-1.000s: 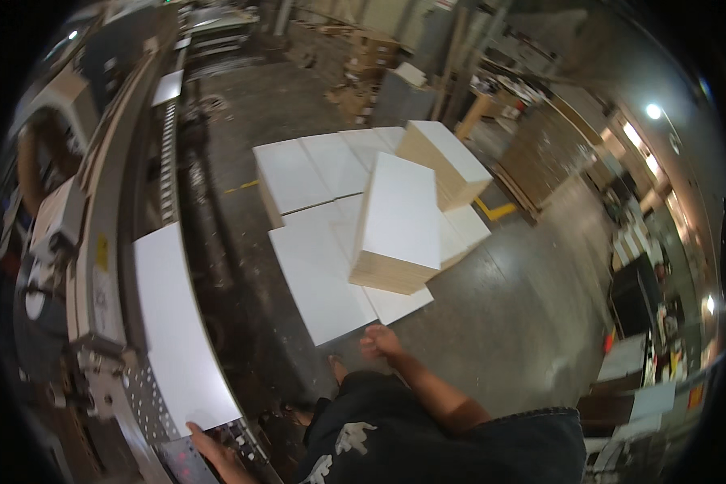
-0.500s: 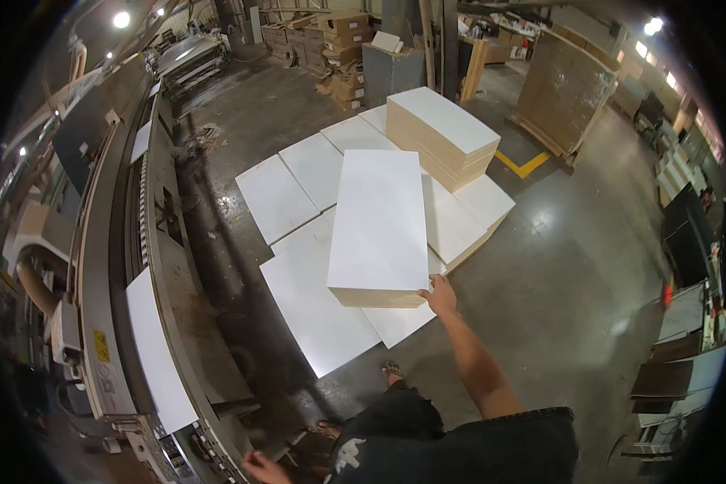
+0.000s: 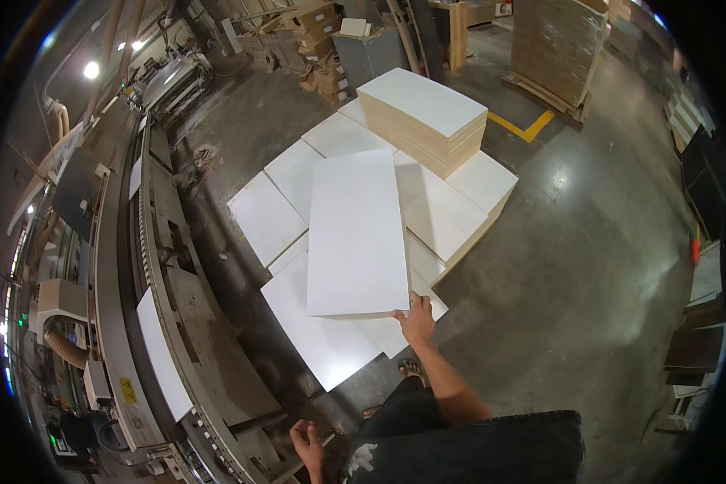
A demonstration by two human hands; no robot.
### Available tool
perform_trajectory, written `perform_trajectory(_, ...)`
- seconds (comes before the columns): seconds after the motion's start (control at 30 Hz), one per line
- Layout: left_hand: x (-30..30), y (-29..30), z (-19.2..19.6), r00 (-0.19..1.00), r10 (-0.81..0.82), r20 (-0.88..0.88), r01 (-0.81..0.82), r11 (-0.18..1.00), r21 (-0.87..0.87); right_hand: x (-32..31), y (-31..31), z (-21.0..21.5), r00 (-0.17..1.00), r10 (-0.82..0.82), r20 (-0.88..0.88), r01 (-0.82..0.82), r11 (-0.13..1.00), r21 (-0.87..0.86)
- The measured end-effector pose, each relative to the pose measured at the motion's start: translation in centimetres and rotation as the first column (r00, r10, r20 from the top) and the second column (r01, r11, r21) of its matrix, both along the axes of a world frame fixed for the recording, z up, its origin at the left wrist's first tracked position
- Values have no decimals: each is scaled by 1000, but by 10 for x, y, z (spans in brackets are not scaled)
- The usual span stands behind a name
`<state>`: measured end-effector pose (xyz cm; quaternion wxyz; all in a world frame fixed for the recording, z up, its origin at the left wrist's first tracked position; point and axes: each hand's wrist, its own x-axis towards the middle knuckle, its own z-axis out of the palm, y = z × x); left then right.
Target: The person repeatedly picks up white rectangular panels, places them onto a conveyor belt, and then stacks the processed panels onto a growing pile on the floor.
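Observation:
My right hand (image 3: 416,319) pinches the near right corner of a white rectangular board (image 3: 356,234), its thumb at the front edge and its fingers along the right side. The board lies on top of a stack, whose thickness is mostly hidden from this angle. Around and beneath it, several flat white boards (image 3: 310,347) form a wide, low layer. Low by the machine, my left hand (image 3: 306,442) hangs with loosely curled fingers apart and nothing in them.
A long edge machine (image 3: 125,323) runs down the left, with a white strip of board (image 3: 160,351) on it. Behind stands a taller stack of white-topped boards (image 3: 423,121). A wrapped pallet load (image 3: 552,56) is at the far right, beyond a yellow floor line (image 3: 532,131).
My view has shifted and tilted. My left hand has risen further into view beside the machine. My right hand stays at the board's near right corner, now with less of the stack's front side showing.

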<state>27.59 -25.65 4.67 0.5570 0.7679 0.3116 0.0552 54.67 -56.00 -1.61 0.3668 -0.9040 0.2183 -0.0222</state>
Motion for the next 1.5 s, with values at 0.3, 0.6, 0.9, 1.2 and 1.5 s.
perform_trajectory(0.3,-4,-34,7,998,-57,-9,57,998,-1,14,-34,0,988,135,-71,-128,987,95)
perform_trajectory(0.6,85,-34,2,994,-73,-83,20,857,-515,24,3,23,978,74,-196,-82,996,-36)
perform_trajectory(0.9,311,-89,-94,944,-35,-329,-221,673,-706,-19,44,-77,934,353,63,-358,927,115)
perform_trajectory(1.2,306,-109,-130,942,240,-233,-321,847,-425,-200,-58,-71,841,467,-273,-268,799,539)
perform_trajectory(1.5,233,-46,-181,948,179,-263,-285,844,-455,-121,9,-48,948,306,-87,-101,549,830)
